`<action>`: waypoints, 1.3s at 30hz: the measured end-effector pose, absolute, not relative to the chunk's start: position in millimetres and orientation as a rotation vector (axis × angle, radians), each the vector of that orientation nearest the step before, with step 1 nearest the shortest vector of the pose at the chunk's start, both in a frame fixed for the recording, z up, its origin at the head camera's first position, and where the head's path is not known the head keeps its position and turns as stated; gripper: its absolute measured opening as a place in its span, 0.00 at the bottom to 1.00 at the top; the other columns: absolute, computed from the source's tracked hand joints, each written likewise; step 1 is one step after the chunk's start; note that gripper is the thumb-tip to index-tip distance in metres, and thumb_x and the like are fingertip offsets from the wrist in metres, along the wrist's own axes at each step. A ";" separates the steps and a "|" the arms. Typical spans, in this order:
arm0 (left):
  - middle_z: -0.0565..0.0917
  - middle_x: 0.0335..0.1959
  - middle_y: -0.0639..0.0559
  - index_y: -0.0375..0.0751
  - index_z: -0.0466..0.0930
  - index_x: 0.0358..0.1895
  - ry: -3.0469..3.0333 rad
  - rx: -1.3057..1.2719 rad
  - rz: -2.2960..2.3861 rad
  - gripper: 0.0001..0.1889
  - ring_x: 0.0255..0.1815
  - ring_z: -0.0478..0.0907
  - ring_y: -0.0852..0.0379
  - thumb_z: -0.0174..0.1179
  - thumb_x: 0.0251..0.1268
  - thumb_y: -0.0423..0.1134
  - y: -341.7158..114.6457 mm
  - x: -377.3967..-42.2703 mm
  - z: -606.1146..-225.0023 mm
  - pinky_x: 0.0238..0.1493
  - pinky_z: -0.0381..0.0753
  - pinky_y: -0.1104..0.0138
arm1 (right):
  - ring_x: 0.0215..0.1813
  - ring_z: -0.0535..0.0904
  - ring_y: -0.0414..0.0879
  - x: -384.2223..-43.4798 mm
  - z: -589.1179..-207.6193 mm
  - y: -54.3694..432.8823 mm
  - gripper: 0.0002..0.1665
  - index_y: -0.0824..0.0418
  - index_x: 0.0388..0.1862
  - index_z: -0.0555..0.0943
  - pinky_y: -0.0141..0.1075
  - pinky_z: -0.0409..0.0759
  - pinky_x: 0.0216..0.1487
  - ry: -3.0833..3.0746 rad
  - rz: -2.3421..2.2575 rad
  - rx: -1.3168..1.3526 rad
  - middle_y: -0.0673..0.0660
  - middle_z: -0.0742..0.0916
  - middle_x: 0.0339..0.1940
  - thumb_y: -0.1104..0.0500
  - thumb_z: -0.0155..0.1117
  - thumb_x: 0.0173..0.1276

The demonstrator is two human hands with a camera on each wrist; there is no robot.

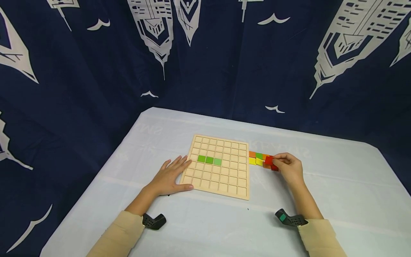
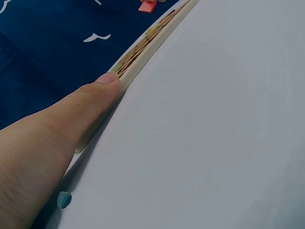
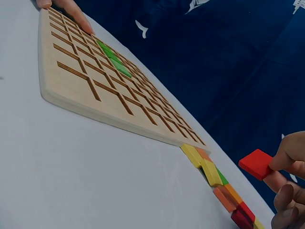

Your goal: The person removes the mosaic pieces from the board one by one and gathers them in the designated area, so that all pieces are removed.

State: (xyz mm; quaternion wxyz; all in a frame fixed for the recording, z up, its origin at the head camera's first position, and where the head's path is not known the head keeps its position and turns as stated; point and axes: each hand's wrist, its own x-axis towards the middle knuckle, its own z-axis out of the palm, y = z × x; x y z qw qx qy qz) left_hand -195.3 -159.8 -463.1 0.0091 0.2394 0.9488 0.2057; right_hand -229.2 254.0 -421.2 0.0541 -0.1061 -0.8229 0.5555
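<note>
A wooden grid board (image 1: 234, 178) lies on the table, with three green tiles (image 1: 209, 160) side by side in one row of its squares. My left hand (image 1: 168, 176) rests at the board's left edge, fingers spread and straight; in the left wrist view the thumb (image 2: 107, 83) touches the board's rim. Between thumb and fingers, my right hand (image 1: 290, 167) pinches a red square tile (image 3: 256, 163). It is held above a double row of loose tiles beside the board, among them yellow tiles (image 3: 211, 171), an orange tile (image 3: 224, 198) and a dark red tile (image 3: 243, 217).
A white cloth covers the table (image 1: 208, 225). Behind it hangs a dark blue curtain (image 1: 218, 78) with white building prints. Each wrist wears a black device, one on the left (image 1: 155, 221) and one on the right (image 1: 290, 218).
</note>
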 end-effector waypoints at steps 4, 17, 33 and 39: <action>0.52 0.78 0.48 0.47 0.55 0.77 2.964 0.748 0.632 0.50 0.79 0.43 0.48 0.57 0.56 0.70 -160.2 -195.3 -463.5 0.73 0.41 0.44 | 0.31 0.76 0.39 -228.1 -422.8 261.1 0.13 0.71 0.47 0.78 0.26 0.77 0.31 -2.479 1.689 -0.344 0.40 0.82 0.24 0.63 0.61 0.68; 0.52 0.78 0.48 0.47 0.55 0.77 2.966 0.766 0.644 0.50 0.79 0.44 0.47 0.57 0.56 0.71 -161.3 -194.7 -464.6 0.73 0.41 0.43 | 0.27 0.73 0.41 -226.4 -425.2 281.9 0.05 0.60 0.40 0.80 0.27 0.75 0.28 -2.376 1.749 -0.514 0.41 0.81 0.22 0.60 0.61 0.68; 0.53 0.78 0.47 0.47 0.55 0.77 2.969 0.775 0.651 0.50 0.78 0.44 0.47 0.58 0.56 0.70 -161.2 -194.8 -464.4 0.73 0.42 0.43 | 0.30 0.72 0.44 -230.8 -432.1 293.6 0.16 0.67 0.50 0.79 0.29 0.72 0.25 -2.607 1.512 -0.659 0.49 0.81 0.28 0.59 0.57 0.68; 0.53 0.78 0.47 0.47 0.55 0.77 2.971 0.778 0.643 0.50 0.78 0.44 0.47 0.58 0.56 0.70 -160.6 -195.1 -463.6 0.73 0.42 0.43 | 0.41 0.71 0.51 -236.7 -430.4 294.8 0.21 0.68 0.54 0.78 0.25 0.70 0.24 -2.732 1.441 -0.690 0.62 0.80 0.45 0.55 0.57 0.70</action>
